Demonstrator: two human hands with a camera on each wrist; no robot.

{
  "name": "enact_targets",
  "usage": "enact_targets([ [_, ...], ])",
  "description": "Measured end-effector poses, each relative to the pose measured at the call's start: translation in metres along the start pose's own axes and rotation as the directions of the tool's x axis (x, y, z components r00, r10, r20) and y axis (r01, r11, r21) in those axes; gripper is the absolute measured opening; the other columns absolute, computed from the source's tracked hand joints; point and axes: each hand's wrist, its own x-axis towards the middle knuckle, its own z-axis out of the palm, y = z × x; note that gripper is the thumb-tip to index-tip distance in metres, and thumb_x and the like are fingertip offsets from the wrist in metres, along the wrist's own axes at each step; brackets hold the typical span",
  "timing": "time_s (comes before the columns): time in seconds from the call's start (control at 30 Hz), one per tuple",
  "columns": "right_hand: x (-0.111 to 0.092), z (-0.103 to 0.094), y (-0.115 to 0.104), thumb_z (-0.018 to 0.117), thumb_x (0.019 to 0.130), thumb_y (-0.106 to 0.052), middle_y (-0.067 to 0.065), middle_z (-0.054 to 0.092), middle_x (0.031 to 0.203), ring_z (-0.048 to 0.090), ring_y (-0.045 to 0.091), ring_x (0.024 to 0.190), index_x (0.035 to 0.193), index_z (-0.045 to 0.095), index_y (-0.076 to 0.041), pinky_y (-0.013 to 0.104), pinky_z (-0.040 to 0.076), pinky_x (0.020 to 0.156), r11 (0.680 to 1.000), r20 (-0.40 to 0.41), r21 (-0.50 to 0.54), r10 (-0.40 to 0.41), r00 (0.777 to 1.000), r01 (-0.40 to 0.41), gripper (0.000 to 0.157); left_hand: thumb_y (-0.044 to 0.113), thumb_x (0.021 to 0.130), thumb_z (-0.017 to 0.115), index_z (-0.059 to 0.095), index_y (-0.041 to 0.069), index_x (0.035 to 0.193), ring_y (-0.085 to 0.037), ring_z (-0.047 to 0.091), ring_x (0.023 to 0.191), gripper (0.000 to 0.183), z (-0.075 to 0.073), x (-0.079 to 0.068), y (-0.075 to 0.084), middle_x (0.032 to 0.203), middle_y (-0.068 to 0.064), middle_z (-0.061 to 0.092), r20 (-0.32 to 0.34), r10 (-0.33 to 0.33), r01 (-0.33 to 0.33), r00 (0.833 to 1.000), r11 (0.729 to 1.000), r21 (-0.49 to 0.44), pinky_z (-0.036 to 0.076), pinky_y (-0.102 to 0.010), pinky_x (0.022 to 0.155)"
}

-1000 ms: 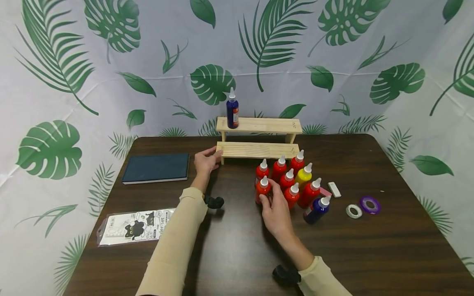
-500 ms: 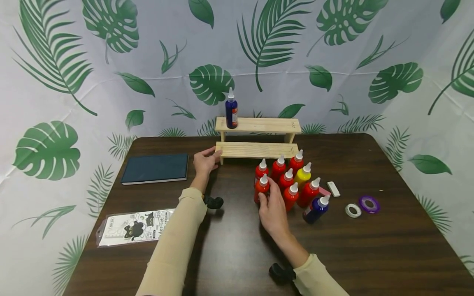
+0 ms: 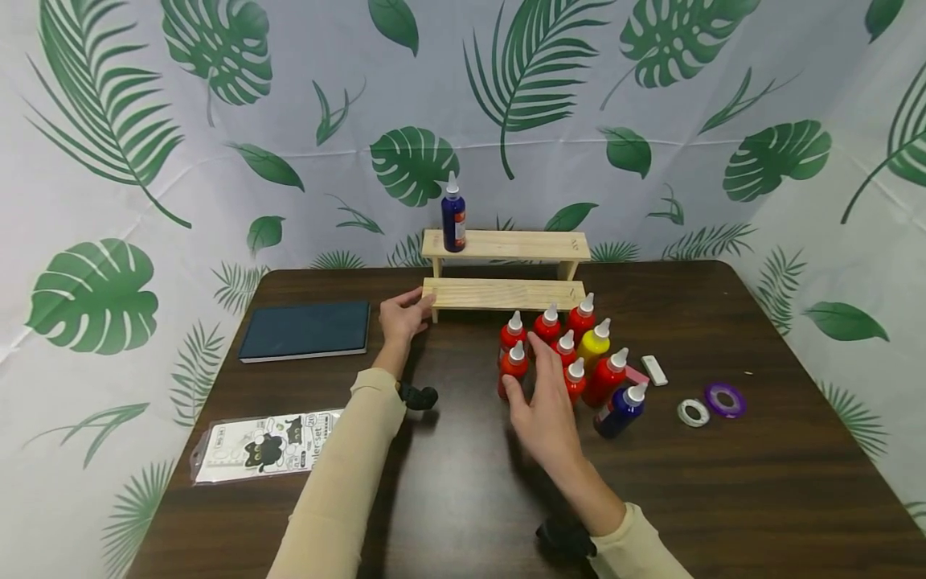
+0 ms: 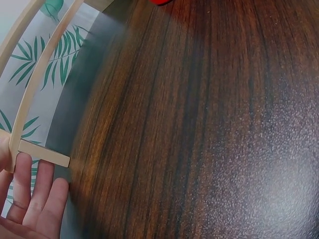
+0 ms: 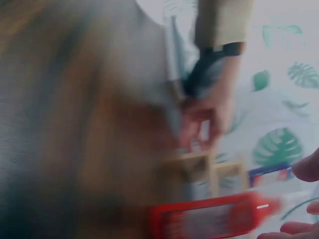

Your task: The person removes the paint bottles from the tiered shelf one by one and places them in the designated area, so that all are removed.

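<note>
My left hand (image 3: 403,317) pinches the left end of the lower step of a two-step wooden shelf (image 3: 502,293); in the left wrist view the thumb and fingers (image 4: 22,186) lie on either side of the board. My right hand (image 3: 547,406) has its thumb and fingers spread beside an upright red squeeze bottle (image 3: 513,371) with a white nozzle cap. In the blurred right wrist view that bottle (image 5: 209,217) stands apart from the fingertips. Several more red bottles, a yellow bottle (image 3: 594,341) and a dark blue bottle (image 3: 619,412) stand around it, some partly hidden by my right hand.
Another dark blue bottle (image 3: 453,215) stands on the upper step's left end. A dark book (image 3: 305,330) and a packaged ruler set (image 3: 264,446) lie left. To the right lie a white eraser-like block (image 3: 654,370), a white tape roll (image 3: 682,416) and a purple one (image 3: 736,410).
My right hand has loosened from around the front red bottle, its fingers spreading and shifting slightly right. The bottle stays standing. My left hand has not moved from the shelf.
</note>
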Motion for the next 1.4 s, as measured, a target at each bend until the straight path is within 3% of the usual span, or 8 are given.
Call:
enact_targets([
  [0.23, 0.032, -0.035, -0.039, 0.064, 0.092, -0.024, 0.006, 0.037, 0.147, 0.040, 0.024, 0.133, 0.149, 0.029, -0.020, 0.043, 0.041, 0.104, 0.993, 0.061, 0.065, -0.108, 0.992, 0.104, 0.067, 0.024, 0.081, 0.078, 0.072, 0.013, 0.114, -0.021, 0.072, 0.083, 0.036, 0.000, -0.002, 0.001, 0.095, -0.014, 0.073, 0.001, 0.006, -0.006, 1.000, 1.000, 0.002, 0.058, -0.037, 0.070],
  [0.47, 0.098, -0.045, -0.079, 0.057, 0.096, -0.033, 0.011, 0.032, 0.152, 0.037, 0.029, 0.136, 0.152, 0.023, -0.014, 0.046, 0.038, 0.106, 0.995, 0.208, 0.053, -0.092, 0.974, 0.083, 0.068, 0.024, 0.081, 0.078, 0.072, 0.013, 0.114, -0.021, 0.072, 0.084, 0.036, -0.002, -0.002, -0.001, 0.097, -0.014, 0.073, -0.006, 0.005, -0.005, 1.000, 1.000, 0.000, 0.058, -0.038, 0.071],
  [0.7, 0.163, -0.023, -0.095, 0.053, 0.097, -0.036, 0.014, 0.034, 0.151, 0.038, 0.031, 0.136, 0.152, 0.022, -0.013, 0.048, 0.037, 0.106, 0.998, 0.295, -0.020, -0.046, 0.954, 0.054, 0.068, 0.025, 0.079, 0.079, 0.073, 0.014, 0.112, -0.021, 0.072, 0.081, 0.035, -0.001, 0.004, -0.004, 0.093, -0.013, 0.073, -0.021, 0.016, -0.016, 1.000, 1.000, 0.012, 0.058, -0.035, 0.067],
  [0.93, 0.211, 0.011, -0.084, 0.051, 0.099, -0.035, 0.015, 0.029, 0.154, 0.029, 0.029, 0.141, 0.154, 0.015, -0.009, 0.045, 0.027, 0.113, 0.997, 0.313, -0.071, -0.005, 0.950, 0.029, 0.071, 0.025, 0.079, 0.080, 0.073, 0.014, 0.111, -0.022, 0.072, 0.080, 0.034, 0.002, 0.003, -0.004, 0.091, -0.014, 0.073, -0.016, 0.014, -0.014, 1.000, 1.000, 0.012, 0.058, -0.037, 0.067],
  [1.13, 0.227, 0.032, -0.073, 0.053, 0.098, -0.033, 0.015, 0.027, 0.155, 0.026, 0.029, 0.142, 0.154, 0.014, -0.011, 0.045, 0.025, 0.114, 1.000, 0.246, 0.016, 0.014, 0.969, -0.019, 0.072, 0.026, 0.079, 0.080, 0.073, 0.014, 0.111, -0.021, 0.072, 0.080, 0.034, 0.003, 0.005, -0.004, 0.094, -0.014, 0.073, -0.017, 0.017, -0.017, 1.000, 1.000, 0.014, 0.058, -0.037, 0.068],
  [1.27, 0.229, 0.044, -0.071, 0.053, 0.099, -0.032, 0.015, 0.033, 0.151, 0.032, 0.030, 0.139, 0.154, 0.015, -0.013, 0.045, 0.029, 0.112, 0.998, 0.229, 0.065, 0.011, 0.973, -0.027, 0.070, 0.026, 0.079, 0.080, 0.074, 0.015, 0.110, -0.020, 0.072, 0.078, 0.033, 0.002, 0.007, -0.005, 0.094, -0.013, 0.073, -0.030, 0.014, -0.014, 0.999, 1.000, 0.009, 0.059, -0.037, 0.068],
  [1.4, 0.231, 0.053, -0.070, 0.053, 0.099, -0.031, 0.015, 0.043, 0.144, 0.042, 0.031, 0.131, 0.153, 0.020, -0.019, 0.045, 0.037, 0.106, 0.994, 0.188, 0.071, 0.065, 0.980, -0.079, 0.065, 0.027, 0.079, 0.079, 0.074, 0.016, 0.110, -0.019, 0.072, 0.079, 0.033, -0.002, 0.007, -0.005, 0.093, -0.012, 0.073, -0.021, 0.010, -0.010, 1.000, 1.000, 0.003, 0.058, -0.037, 0.069],
])
